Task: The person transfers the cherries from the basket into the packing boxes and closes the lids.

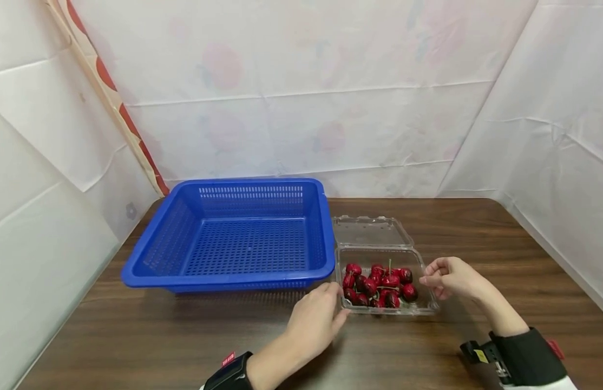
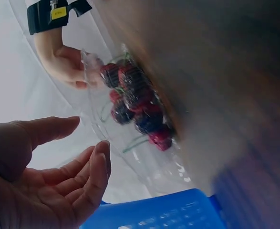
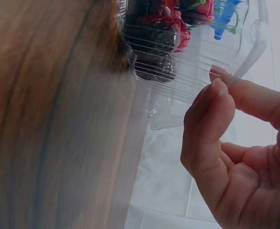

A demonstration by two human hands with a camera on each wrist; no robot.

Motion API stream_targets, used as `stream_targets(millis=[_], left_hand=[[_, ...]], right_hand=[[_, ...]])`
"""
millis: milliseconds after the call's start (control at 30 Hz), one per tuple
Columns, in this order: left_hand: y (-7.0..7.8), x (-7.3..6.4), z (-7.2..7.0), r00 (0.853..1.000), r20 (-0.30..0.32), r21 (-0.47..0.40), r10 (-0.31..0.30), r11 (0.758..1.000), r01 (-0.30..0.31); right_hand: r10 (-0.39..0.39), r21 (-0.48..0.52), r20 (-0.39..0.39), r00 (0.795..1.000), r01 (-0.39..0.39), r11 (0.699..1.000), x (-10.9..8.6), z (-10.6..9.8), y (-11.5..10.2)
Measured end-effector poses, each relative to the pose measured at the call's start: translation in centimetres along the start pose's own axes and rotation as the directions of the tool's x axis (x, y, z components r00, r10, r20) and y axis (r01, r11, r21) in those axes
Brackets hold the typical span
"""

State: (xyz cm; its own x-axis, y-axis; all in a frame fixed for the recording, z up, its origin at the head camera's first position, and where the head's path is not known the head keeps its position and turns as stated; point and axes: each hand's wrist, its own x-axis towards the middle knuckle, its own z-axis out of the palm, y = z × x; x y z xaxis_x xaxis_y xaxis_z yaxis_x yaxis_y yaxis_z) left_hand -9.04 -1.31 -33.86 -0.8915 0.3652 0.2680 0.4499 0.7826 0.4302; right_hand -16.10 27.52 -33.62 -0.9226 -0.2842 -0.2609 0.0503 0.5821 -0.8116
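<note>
A clear plastic clamshell box [image 1: 418, 310] holds several dark red cherries [image 1: 391, 281], some with green stems; its lid [image 1: 372, 233] lies folded back behind it. At the box's right side, my right hand [image 1: 452, 277] pinches the rim between thumb and fingers, as the right wrist view shows up close. My left hand [image 1: 315, 317] is at the box's left front corner. In the left wrist view, that hand's thumb and relaxed fingers stand apart with nothing between them, close beside the clear wall.
A blue perforated plastic basket [image 1: 228, 282] stands left of the box, its right side close against it. Both are on a dark wood-grain table [image 1: 184, 346]. White sheets [image 1: 292, 130] hang behind and along both sides.
</note>
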Motion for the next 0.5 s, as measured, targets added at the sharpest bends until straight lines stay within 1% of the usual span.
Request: stream_targets(millis=[67,133,233,333,400,433,500], left_hand=[[-0.4,0.0,0.1,1.000,0.003,-0.057,-0.023,0.998,0.023],[-0.8,0.0,0.1,0.999,0.009,-0.126,-0.035,0.991,0.036],[-1.2,0.2,0.3,0.998,0.040,-0.245,-0.051,0.968,0.059],[-1.5,0.5,0.3,0.992,0.098,-0.340,-0.081,0.934,0.110],[-1.7,0.6,0.3,0.984,0.141,-0.391,-0.105,0.908,0.153],[-1.8,0.7,0.3,0.980,0.163,-0.418,-0.117,0.891,0.176],[-1.9,0.8,0.4,0.969,0.209,-0.483,-0.135,0.847,0.222]], right_hand=[[-0.003,0.000,0.003,1.000,0.003,1.000,-0.2,0.0,0.2],[-0.010,-0.006,0.004,1.000,0.010,1.000,-0.5,0.1,0.2],[-0.019,-0.022,-0.001,1.000,0.019,1.000,-0.9,0.2,0.3],[-0.025,-0.044,-0.004,1.000,0.025,0.999,-1.3,0.3,0.4],[-0.027,-0.052,-0.002,1.000,0.027,0.998,-1.5,0.3,0.4],[-0.030,-0.053,0.000,1.000,0.030,0.998,-1.6,0.3,0.5],[-0.028,-0.050,0.003,1.000,0.028,0.998,-1.7,0.3,0.5]])
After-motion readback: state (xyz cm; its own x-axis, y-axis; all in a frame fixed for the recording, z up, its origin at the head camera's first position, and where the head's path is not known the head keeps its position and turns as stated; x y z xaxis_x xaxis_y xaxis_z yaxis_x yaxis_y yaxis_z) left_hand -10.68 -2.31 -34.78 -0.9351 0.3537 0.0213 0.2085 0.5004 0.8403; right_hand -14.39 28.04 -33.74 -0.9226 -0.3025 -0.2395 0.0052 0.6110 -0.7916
